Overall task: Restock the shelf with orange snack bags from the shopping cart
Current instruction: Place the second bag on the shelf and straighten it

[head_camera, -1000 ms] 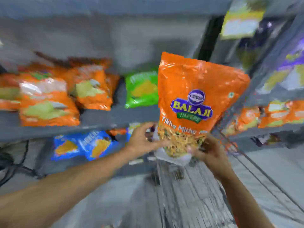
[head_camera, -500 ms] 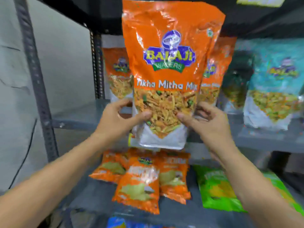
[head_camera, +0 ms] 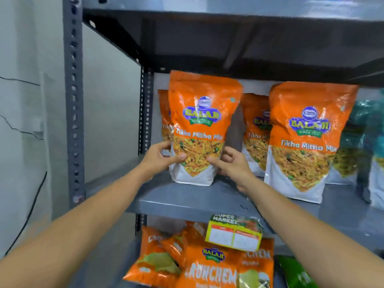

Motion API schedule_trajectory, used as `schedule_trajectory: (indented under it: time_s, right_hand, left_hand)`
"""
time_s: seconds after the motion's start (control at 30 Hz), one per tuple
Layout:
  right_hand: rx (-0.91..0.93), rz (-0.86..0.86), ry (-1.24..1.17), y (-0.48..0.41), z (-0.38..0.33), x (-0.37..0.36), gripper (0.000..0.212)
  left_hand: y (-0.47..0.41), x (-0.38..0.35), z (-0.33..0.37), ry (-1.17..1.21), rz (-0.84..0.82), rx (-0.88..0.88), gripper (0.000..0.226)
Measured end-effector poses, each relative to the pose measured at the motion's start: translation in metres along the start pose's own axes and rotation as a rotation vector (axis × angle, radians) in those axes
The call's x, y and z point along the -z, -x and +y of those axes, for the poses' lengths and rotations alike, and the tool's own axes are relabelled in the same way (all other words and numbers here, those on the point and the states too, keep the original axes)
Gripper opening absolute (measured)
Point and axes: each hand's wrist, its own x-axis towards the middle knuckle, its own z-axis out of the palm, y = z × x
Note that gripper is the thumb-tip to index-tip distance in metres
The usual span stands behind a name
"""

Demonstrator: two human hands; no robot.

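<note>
You have the orange snack bag [head_camera: 199,125] upright between your two hands, its long axis vertical, its white base touching or just above the grey shelf [head_camera: 187,201] near the left upright; I cannot tell which. Your left hand [head_camera: 160,157] pinches the lower left edge, thumb in front, fingers curled behind; your right hand [head_camera: 230,163] mirrors it on the lower right edge; both are closed lightly on the bag, forearms reaching forward and up. More orange bags stand just behind, and another [head_camera: 307,140] stands to the right; judging by that, you need only settle the base and let go.
</note>
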Motion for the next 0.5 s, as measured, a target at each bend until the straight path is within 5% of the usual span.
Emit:
schedule_trajectory:
  time_s: [0.2,0.37,0.5]
  right_hand:
    - [-0.144,0.190,-0.202,-0.007,-0.008,0.011,0.027]
    - [-0.196,0.118,-0.181,-0.002,-0.010,0.016,0.018]
    - [-0.118,0.075,-0.071,0.001,-0.007,0.001,0.022]
  left_hand:
    - [-0.017,0.016,-0.005,0.230,0.219,0.079,0.058]
    - [-0.009,0.009,-0.005,0.157,0.019,0.083,0.046]
    - [-0.010,0.012,-0.004,0.174,0.043,0.108,0.042]
